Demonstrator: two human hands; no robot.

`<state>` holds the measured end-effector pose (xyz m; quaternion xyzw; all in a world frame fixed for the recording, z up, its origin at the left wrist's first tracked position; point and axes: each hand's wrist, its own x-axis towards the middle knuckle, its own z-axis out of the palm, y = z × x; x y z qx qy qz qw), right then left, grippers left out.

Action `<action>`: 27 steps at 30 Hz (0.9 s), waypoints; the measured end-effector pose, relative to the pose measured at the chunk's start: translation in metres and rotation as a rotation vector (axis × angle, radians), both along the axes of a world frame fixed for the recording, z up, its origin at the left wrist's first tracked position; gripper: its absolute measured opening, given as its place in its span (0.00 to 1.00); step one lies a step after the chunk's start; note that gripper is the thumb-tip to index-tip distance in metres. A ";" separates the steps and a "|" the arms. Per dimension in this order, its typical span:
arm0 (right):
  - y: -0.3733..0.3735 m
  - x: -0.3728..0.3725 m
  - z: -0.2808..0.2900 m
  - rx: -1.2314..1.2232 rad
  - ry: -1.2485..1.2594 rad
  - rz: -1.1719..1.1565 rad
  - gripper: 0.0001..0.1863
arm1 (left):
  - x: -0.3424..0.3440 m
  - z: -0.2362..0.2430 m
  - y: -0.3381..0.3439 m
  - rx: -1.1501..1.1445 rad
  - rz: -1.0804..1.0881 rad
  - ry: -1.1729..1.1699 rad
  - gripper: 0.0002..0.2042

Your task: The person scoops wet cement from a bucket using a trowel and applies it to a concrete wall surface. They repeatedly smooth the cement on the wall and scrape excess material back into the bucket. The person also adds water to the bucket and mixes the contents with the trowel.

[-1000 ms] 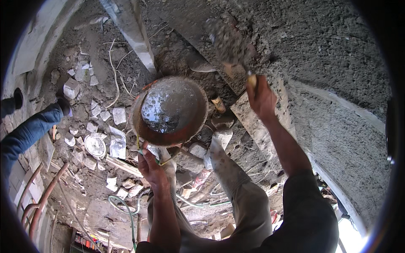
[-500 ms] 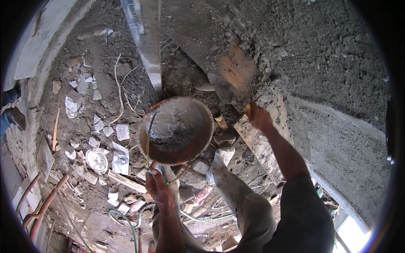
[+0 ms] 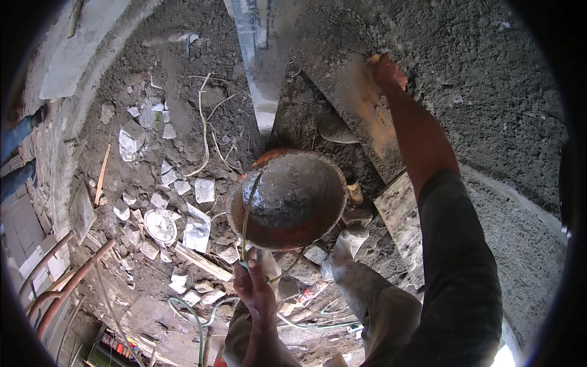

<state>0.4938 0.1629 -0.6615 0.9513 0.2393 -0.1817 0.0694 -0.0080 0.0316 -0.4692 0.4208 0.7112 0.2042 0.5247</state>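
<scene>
A round, reddish-brown mortar pan (image 3: 287, 199) with wet grey mortar inside sits in front of my feet. At its near left rim, my left hand (image 3: 255, 287) is closed round a thin yellowish-green strip (image 3: 247, 211) that rises over the pan's left side. A green bit shows by the fingers. My right hand (image 3: 388, 73) is up at the rough mortared slope, closed round the yellowish handle of a trowel (image 3: 373, 59). Its blade is hidden or blurred. Just below the hand lies an orange, mortar-smeared patch (image 3: 382, 125) on a slanting board.
A long metal-faced board (image 3: 264, 79) points down toward the pan. A rounded metal blade (image 3: 337, 131) lies beyond the pan. Broken tile pieces (image 3: 205, 190) and a white round lid (image 3: 160, 227) litter the left ground. Reddish pipes (image 3: 73, 287) stand lower left. Another person's legs (image 3: 21, 134) show far left.
My right hand has moved up and away with the trowel, from beside the pan to higher on the slope. My left hand keeps its hold on the strip. The whole view has shifted.
</scene>
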 end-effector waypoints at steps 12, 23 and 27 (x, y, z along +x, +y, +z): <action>-0.193 -0.119 0.149 0.181 0.115 0.138 0.22 | -0.010 -0.005 0.000 -0.010 -0.038 -0.106 0.17; -0.231 -0.298 0.184 0.009 0.129 0.497 0.16 | -0.154 0.086 -0.101 -0.188 -0.845 0.609 0.34; -0.157 -0.299 0.158 -0.485 -0.063 0.858 0.30 | -0.196 0.125 -0.154 -0.313 -0.878 0.812 0.32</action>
